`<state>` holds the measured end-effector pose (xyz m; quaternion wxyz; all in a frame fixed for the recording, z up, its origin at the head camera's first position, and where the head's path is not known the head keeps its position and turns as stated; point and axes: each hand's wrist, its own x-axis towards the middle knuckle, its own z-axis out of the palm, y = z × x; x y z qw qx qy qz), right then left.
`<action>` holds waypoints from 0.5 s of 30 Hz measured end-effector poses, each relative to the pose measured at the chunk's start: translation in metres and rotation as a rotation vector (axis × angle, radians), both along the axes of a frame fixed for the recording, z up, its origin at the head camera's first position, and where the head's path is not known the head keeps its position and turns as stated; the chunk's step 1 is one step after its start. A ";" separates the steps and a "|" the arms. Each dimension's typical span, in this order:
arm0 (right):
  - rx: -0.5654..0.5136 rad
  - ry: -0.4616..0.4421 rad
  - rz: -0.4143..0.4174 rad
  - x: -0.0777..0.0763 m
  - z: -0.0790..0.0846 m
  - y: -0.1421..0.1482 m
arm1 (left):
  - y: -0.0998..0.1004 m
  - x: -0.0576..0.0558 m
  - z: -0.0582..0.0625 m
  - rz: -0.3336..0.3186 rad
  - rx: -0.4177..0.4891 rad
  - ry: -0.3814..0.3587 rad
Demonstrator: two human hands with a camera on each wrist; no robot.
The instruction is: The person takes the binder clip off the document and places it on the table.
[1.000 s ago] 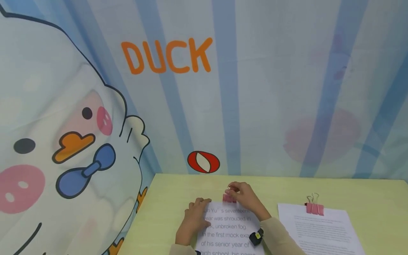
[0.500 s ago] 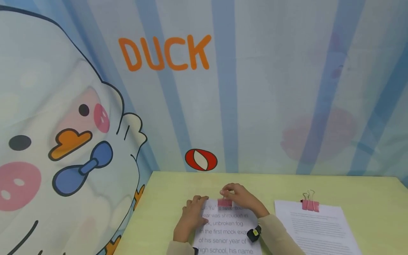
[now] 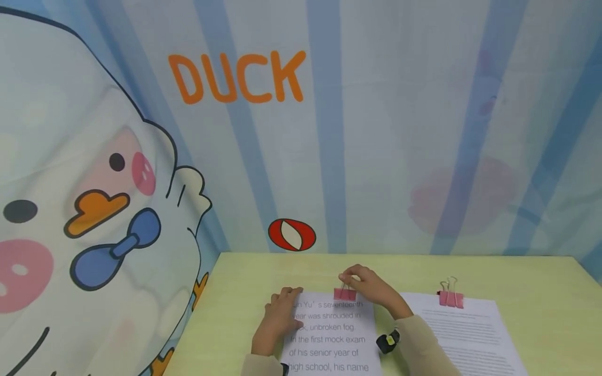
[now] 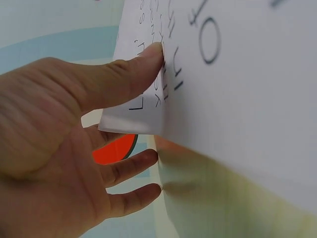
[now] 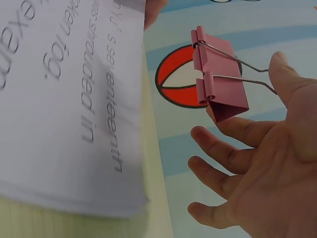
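Observation:
My right hand (image 3: 374,288) pinches a pink binder clip (image 3: 345,294) by its silver wire handles. In the right wrist view, the binder clip (image 5: 228,74) stands apart from the sheets, its mouth towards their top edge. The stack of large-print white paper (image 3: 329,346) lies on the table below it. My left hand (image 3: 278,318) rests at the stack's upper left edge. The left wrist view shows the left hand (image 4: 54,134) with its thumb on the printed page and other fingertips touching the tabletop beside it; the index finger is partly hidden behind the paper.
Right of the stack lies a second set of small-print sheets (image 3: 465,339), with another pink binder clip (image 3: 451,299) on its top edge. The pale yellow table (image 3: 536,297) meets a striped duck-print curtain (image 3: 376,130) at the back.
My right hand has moved the binder clip to the right along the stack's top edge, after it overlapped the first line further left. The left hand keeps its place; the head view shifts slightly.

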<state>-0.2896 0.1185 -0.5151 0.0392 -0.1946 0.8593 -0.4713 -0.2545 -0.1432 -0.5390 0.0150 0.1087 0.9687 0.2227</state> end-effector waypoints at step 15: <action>0.035 -0.023 0.019 0.012 -0.002 0.049 | 0.001 -0.001 -0.003 0.096 0.089 -0.048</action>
